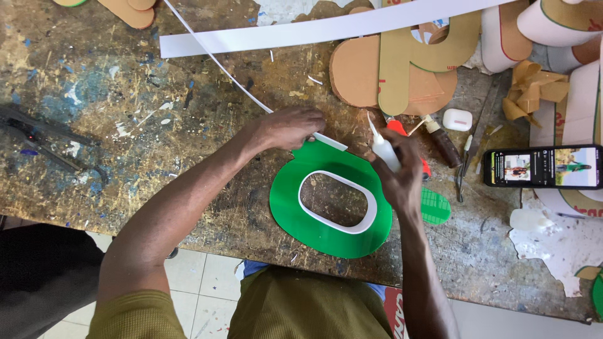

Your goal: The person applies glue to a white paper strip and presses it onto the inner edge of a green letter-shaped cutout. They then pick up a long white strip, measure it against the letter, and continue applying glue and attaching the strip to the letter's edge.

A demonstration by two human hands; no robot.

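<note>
A person leans over a paint-spattered workbench [125,125], both hands busy at the top edge of a green oval ring [295,207] cut from sheet plastic. The ring lies flat near the bench's front edge, its inner opening lined with an upright white band [370,213].

The left hand [286,129] is closed in a pinch, fingers curled down on the end of a thin white strip [330,142] where it meets the ring's upper rim; the strip runs away diagonally toward the far left of the bench.

The right hand [402,172] is wrapped firmly around a small white glue bottle [383,150], nozzle pointing up and away from the body, just beside the left hand's fingertips. Whether the nozzle touches the strip cannot be told.

Near the right hand lie a small green offcut [436,207], a brown bottle [443,144], a white earbud case [457,119] and a phone [543,167] with its screen lit. Tan cardboard shapes [389,69] and a broad white strip [301,34] crowd the back of the bench.
</note>
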